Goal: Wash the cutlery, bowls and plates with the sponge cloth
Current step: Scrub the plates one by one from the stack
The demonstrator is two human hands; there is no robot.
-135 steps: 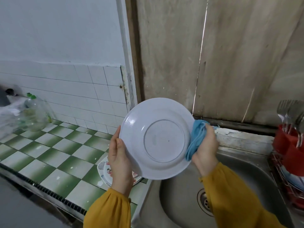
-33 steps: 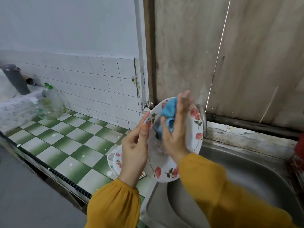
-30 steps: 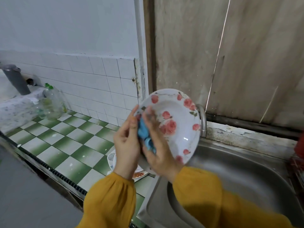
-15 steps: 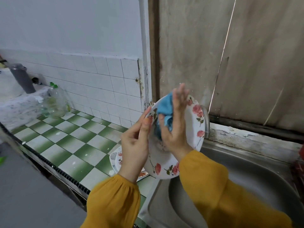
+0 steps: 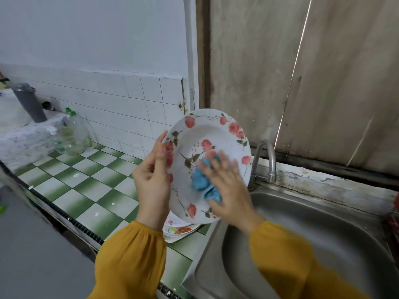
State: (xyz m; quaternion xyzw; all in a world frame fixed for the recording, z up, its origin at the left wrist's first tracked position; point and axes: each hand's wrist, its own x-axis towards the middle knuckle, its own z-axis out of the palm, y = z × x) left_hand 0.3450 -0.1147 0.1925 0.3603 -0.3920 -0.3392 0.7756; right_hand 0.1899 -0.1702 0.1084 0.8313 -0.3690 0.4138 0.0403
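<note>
A white plate point(image 5: 200, 134) with red roses is held upright above the counter's edge, its face turned toward me. My left hand point(image 5: 152, 180) grips its left rim, thumb on the front. My right hand point(image 5: 228, 186), blurred by motion, presses the blue sponge cloth point(image 5: 203, 182) flat against the plate's lower middle with straight fingers. Below the plate, more flowered plates point(image 5: 179, 229) are stacked on the counter, mostly hidden.
A steel sink point(image 5: 313, 244) lies to the right with a curved tap point(image 5: 265, 156) at its back edge. Green and white checked tiles point(image 5: 86, 180) cover the counter. A clear bottle with a green cap point(image 5: 73, 134) stands at the back left. Something red point(image 5: 396, 201) shows at the right edge.
The plate has turned to face me more fully. My right hand has slid the cloth from the plate's upper part down to its lower middle.
</note>
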